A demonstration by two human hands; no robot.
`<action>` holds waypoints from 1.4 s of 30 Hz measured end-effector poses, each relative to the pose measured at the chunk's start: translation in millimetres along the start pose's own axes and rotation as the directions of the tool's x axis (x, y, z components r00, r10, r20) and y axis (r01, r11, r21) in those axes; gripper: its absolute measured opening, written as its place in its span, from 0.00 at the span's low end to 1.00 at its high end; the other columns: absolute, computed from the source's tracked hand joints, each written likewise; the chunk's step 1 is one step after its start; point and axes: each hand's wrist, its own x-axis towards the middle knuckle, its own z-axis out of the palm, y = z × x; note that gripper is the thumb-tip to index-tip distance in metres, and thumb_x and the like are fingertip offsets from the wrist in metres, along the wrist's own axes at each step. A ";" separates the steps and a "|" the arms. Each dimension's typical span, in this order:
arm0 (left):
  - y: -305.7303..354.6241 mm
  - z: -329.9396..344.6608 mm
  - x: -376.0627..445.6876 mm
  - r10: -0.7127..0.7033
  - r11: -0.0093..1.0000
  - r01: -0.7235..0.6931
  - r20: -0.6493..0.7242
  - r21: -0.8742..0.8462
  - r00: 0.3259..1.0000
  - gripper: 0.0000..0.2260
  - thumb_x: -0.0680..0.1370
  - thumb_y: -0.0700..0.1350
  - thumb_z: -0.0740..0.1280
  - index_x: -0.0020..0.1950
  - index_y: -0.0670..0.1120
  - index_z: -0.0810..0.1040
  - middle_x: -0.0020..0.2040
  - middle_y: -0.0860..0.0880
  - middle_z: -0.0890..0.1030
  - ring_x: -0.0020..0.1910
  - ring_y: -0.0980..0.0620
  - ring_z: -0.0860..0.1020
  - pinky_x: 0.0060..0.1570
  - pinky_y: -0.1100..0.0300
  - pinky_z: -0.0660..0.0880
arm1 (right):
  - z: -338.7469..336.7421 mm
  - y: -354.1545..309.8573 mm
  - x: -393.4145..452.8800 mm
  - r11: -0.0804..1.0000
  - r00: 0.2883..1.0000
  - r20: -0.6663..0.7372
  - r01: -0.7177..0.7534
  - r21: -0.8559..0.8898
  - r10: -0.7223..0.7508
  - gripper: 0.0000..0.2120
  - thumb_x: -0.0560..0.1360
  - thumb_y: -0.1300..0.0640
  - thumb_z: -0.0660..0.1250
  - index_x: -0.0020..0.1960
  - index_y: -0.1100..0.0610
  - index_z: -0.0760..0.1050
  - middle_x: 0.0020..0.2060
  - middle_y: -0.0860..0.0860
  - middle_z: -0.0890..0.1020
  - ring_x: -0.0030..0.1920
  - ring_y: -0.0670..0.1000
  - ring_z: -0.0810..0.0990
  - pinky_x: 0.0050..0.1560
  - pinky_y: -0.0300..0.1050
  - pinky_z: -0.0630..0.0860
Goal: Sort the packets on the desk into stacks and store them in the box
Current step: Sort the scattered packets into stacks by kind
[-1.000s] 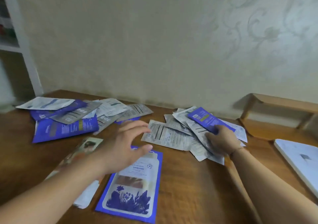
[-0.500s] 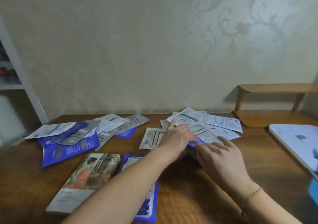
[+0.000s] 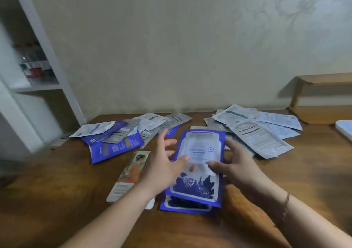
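Blue floral packet now face up between both hands, over a matching blue packet on the desk; half a second ago it lay in the right-hand pile. Right hand pinches its edge; left hand fingers spread, thumb touching it. Likely starting a blue stack. White sachets remain unsorted; box not identifiable
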 end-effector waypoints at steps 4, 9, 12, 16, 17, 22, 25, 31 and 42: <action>-20.9 -16.0 -39.3 0.274 0.787 -0.279 0.094 0.550 0.957 0.28 0.77 0.62 0.65 0.75 0.60 0.62 0.74 0.64 0.58 0.73 0.64 0.54 0.71 0.67 0.45 | 20.1 15.6 13.3 0.986 0.996 -0.003 -0.091 -0.138 0.091 0.43 0.70 0.66 0.75 0.77 0.48 0.57 0.41 0.52 0.87 0.38 0.53 0.87 0.39 0.52 0.83; -42.7 -14.0 -57.7 0.352 0.559 -0.465 0.312 0.686 0.883 0.23 0.73 0.70 0.58 0.57 0.58 0.80 0.58 0.59 0.80 0.58 0.56 0.76 0.64 0.52 0.56 | 14.8 15.8 20.1 0.724 0.989 -0.094 0.018 -0.689 -0.114 0.31 0.69 0.52 0.76 0.70 0.50 0.70 0.29 0.47 0.82 0.30 0.43 0.79 0.30 0.33 0.69; -48.0 -12.4 -54.6 0.420 0.519 -0.483 0.282 0.705 0.863 0.23 0.73 0.71 0.57 0.53 0.58 0.81 0.53 0.60 0.82 0.53 0.57 0.79 0.65 0.48 0.56 | 7.9 20.2 24.3 0.512 0.943 -0.128 0.050 -0.857 -0.306 0.19 0.72 0.41 0.68 0.60 0.45 0.77 0.36 0.42 0.80 0.41 0.46 0.78 0.39 0.42 0.72; -48.2 -14.8 -55.9 0.440 0.477 -0.515 0.314 0.712 0.841 0.23 0.72 0.72 0.58 0.51 0.58 0.82 0.51 0.59 0.82 0.49 0.58 0.81 0.66 0.45 0.57 | 11.9 37.4 28.9 0.385 0.954 0.138 0.236 -0.892 -0.266 0.41 0.63 0.20 0.52 0.67 0.42 0.72 0.66 0.43 0.73 0.69 0.50 0.68 0.66 0.51 0.68; -48.2 -15.4 -55.9 0.445 0.482 -0.519 0.313 0.706 0.839 0.23 0.73 0.72 0.58 0.51 0.58 0.82 0.51 0.59 0.83 0.49 0.58 0.81 0.67 0.44 0.57 | 12.0 41.5 30.4 0.361 0.960 0.174 0.246 -0.900 -0.220 0.47 0.60 0.16 0.45 0.69 0.40 0.70 0.71 0.43 0.69 0.72 0.49 0.63 0.70 0.53 0.64; -51.2 -13.7 -56.3 0.465 0.463 -0.527 0.311 0.713 0.829 0.21 0.73 0.71 0.59 0.50 0.58 0.83 0.48 0.59 0.83 0.45 0.60 0.82 0.68 0.45 0.66 | 11.3 46.3 33.5 0.363 0.961 0.236 0.273 -0.891 -0.145 0.51 0.58 0.15 0.36 0.74 0.38 0.62 0.76 0.37 0.60 0.77 0.42 0.52 0.76 0.57 0.53; -55.2 -12.5 -54.9 0.489 0.455 -0.538 0.305 0.710 0.817 0.22 0.73 0.71 0.59 0.50 0.58 0.82 0.48 0.59 0.83 0.45 0.61 0.81 0.72 0.48 0.60 | 12.8 46.8 32.6 0.347 0.961 0.234 0.271 -0.898 -0.146 0.51 0.59 0.16 0.35 0.74 0.37 0.60 0.76 0.36 0.58 0.77 0.41 0.50 0.77 0.55 0.49; -49.3 -41.6 -35.6 0.638 0.465 -0.569 0.188 0.679 0.746 0.23 0.76 0.69 0.59 0.53 0.54 0.83 0.53 0.56 0.83 0.55 0.57 0.79 0.66 0.52 0.68 | 7.7 53.7 33.6 0.410 0.945 0.211 0.300 -0.861 -0.249 0.44 0.61 0.16 0.39 0.72 0.32 0.58 0.75 0.34 0.56 0.78 0.42 0.49 0.77 0.53 0.52; -142.1 -173.4 21.0 -0.246 0.562 0.097 0.054 0.821 0.968 0.33 0.80 0.66 0.49 0.81 0.54 0.46 0.80 0.55 0.43 0.79 0.56 0.43 0.77 0.47 0.44 | 21.4 40.0 25.6 0.578 0.846 0.112 0.446 -0.683 -0.521 0.25 0.70 0.22 0.50 0.66 0.23 0.61 0.69 0.27 0.62 0.74 0.48 0.64 0.69 0.56 0.64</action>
